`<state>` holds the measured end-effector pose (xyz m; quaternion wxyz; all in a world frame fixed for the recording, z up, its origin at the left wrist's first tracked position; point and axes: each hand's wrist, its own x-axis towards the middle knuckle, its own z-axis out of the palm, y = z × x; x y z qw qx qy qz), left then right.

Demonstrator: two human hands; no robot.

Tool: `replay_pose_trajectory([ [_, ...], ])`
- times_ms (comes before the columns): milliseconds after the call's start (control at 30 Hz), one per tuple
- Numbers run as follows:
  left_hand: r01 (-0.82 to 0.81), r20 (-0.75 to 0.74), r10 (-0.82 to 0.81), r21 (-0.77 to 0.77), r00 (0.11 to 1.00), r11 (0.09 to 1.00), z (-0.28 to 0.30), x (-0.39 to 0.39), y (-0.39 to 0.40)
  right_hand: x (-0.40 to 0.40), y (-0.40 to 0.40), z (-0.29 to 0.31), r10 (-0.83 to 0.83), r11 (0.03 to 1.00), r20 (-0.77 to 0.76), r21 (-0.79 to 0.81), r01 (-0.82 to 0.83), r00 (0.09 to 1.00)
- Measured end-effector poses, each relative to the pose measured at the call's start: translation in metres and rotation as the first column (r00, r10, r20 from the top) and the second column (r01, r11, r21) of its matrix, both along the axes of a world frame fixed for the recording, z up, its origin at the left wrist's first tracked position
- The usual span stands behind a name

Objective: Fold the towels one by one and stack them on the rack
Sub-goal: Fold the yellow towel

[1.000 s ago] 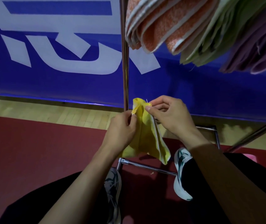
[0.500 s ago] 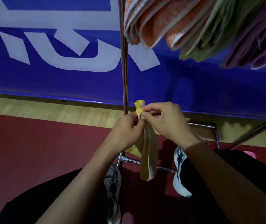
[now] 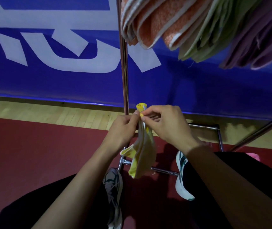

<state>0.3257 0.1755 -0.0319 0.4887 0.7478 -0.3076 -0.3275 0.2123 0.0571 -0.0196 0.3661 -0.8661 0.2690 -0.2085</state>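
Note:
A small yellow towel (image 3: 142, 156) hangs in a narrow bunch in front of me. My left hand (image 3: 122, 131) and my right hand (image 3: 166, 124) both pinch its top edge, fingertips nearly touching. The cloth droops down to the level of the rack's lower bar. Folded towels lie stacked on the metal rack (image 3: 124, 71) at the top right: orange ones (image 3: 156, 22), pale green ones (image 3: 209, 30) and purple ones (image 3: 261, 38).
The rack's chrome base frame (image 3: 218, 134) stands on the red floor (image 3: 32, 154) around my shoes (image 3: 113, 184). A slanted chrome bar (image 3: 261, 131) crosses at the right. A blue banner (image 3: 49, 63) with white lettering stands behind. Something pink (image 3: 252, 157) lies at the far right.
The towel's top corners have been brought together, so the spread cloth now hangs as a narrow bunch. Both hands have closed in on each other and stayed at the same height.

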Motion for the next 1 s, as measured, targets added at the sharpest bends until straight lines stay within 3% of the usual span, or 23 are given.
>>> replay_pose_trajectory([
  [233, -0.033, 0.006, 0.034, -0.045, 0.999, 0.998, -0.003, 0.002, 0.002, 0.001, 0.004, -0.001, -0.071, 0.997, -0.002, 0.013, 0.071, 0.997],
  [433, -0.078, -0.166, 0.059, -0.112, 0.984, 0.991, -0.002, 0.001, 0.003, 0.004, 0.012, -0.007, -0.081, 0.996, 0.059, 0.049, 0.078, 0.995],
  [533, -0.063, -0.167, 0.04, -0.136, 0.985, 0.989, -0.001, 0.0, 0.002, 0.005, 0.01, -0.003, -0.075, 0.995, 0.039, 0.068, 0.072, 0.996],
  [600, -0.065, -0.15, 0.043, -0.146, 0.988, 0.987, -0.002, 0.004, 0.004, 0.005, 0.004, 0.002, -0.003, 0.977, 0.032, 0.214, -0.004, 0.999],
  [700, -0.033, -0.124, 0.015, -0.15, 0.992, 0.988, 0.0, 0.01, 0.007, 0.004, -0.003, 0.008, 0.07, 0.855, 0.075, 0.51, -0.098, 0.995],
  [767, 0.017, -0.051, -0.024, -0.133, 0.998, 0.991, 0.002, 0.012, 0.008, 0.003, -0.008, 0.01, 0.078, 0.834, 0.073, 0.541, -0.105, 0.994],
  [833, 0.057, 0.097, -0.048, -0.096, 0.994, 0.994, 0.002, 0.014, 0.007, -0.001, -0.014, 0.011, 0.079, 0.868, 0.05, 0.487, -0.093, 0.996],
  [933, 0.064, 0.295, -0.046, -0.054, 0.954, 0.996, 0.003, 0.024, 0.009, -0.009, -0.038, 0.007, -0.026, 0.994, -0.072, 0.1, 0.033, 0.997],
  [1000, 0.063, 0.358, -0.034, -0.07, 0.933, 0.996, 0.006, 0.032, 0.013, -0.013, -0.053, 0.004, -0.025, 0.999, -0.155, -0.03, 0.02, 0.988],
])
